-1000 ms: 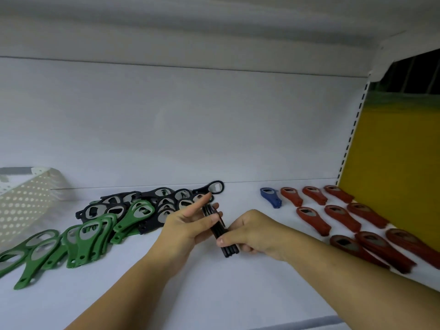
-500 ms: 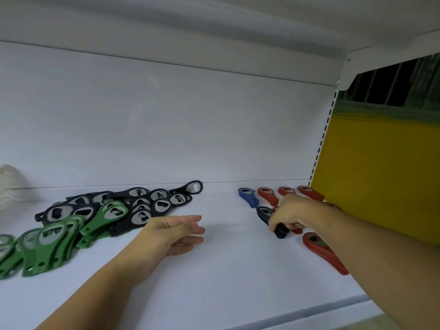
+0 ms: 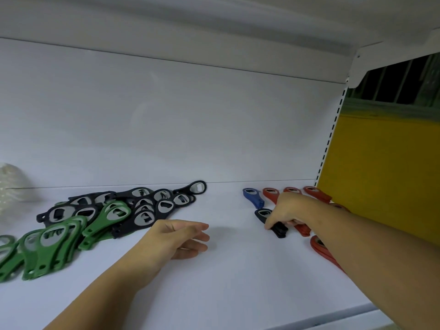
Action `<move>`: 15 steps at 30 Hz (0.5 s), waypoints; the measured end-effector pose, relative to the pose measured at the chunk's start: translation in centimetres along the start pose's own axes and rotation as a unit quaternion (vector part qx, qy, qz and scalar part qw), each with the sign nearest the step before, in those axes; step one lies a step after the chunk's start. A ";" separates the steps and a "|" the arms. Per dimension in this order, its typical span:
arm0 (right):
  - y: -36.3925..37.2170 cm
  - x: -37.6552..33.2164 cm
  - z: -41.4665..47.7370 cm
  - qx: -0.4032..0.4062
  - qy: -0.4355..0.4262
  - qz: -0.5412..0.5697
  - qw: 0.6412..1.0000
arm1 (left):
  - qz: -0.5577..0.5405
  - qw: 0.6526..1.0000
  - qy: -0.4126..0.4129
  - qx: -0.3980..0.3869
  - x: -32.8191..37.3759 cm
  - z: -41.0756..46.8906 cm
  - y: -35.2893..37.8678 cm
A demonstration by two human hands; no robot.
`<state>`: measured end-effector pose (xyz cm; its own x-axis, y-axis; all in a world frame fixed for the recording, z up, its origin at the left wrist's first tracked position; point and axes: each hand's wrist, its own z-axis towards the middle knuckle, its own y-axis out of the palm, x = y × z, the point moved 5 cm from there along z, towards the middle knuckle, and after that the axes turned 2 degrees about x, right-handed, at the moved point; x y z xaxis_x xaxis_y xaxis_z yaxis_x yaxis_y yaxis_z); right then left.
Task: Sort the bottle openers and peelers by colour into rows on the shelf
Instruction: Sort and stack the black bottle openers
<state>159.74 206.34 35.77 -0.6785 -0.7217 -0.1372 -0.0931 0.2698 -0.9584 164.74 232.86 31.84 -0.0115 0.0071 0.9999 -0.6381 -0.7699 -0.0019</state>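
Note:
My right hand pinches the handle of a black bottle opener that lies on the white shelf, just in front of a blue opener. Several red openers lie in rows to the right, partly hidden by my right arm. My left hand hovers over the shelf's middle with relaxed fingers, holding nothing. To its left lie a pile of black openers and a heap of green openers.
A white perforated basket shows at the far left edge. A yellow panel closes the shelf's right side. The shelf's back wall stands close behind the openers, and its front lip runs at the lower right.
My right hand has carried the black opener from the middle to the spot in front of the blue one. My left hand let go and now hangs empty. The view shifted right.

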 end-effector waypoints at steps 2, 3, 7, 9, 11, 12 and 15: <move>-0.6 0.0 -0.2 0.007 -0.005 0.009 1.000 | -0.010 1.000 -0.003 0.008 -0.2 0.1 -0.2; -1.2 -0.1 -0.2 0.019 -0.013 0.025 0.999 | -0.015 1.000 -0.006 0.013 -0.3 0.2 -0.2; -2.8 -2.0 -0.2 0.094 -0.092 0.116 0.984 | -0.036 0.998 -0.021 0.051 -0.5 0.4 -0.4; -2.1 -3.9 -0.4 0.092 -0.130 0.151 0.976 | -0.045 0.995 -0.019 0.092 -0.3 0.5 -0.7; -0.1 -5.9 -0.6 0.082 -0.149 0.156 0.973 | -0.038 0.986 -0.002 0.165 -0.2 0.5 -1.7; 1.0 -6.9 -0.5 0.085 -0.160 0.143 0.973 | -0.033 0.978 0.007 0.207 -0.1 0.5 -2.5; 3.9 -9.8 0.7 0.119 -0.205 0.138 0.962 | -0.015 0.956 0.031 0.292 -0.1 0.7 -4.7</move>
<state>166.54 214.01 33.20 -0.3037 -0.8477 -0.4349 0.2523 0.3686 -0.8947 168.29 236.03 31.77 -0.0573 0.0589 0.9966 -0.1000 -0.9936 0.0529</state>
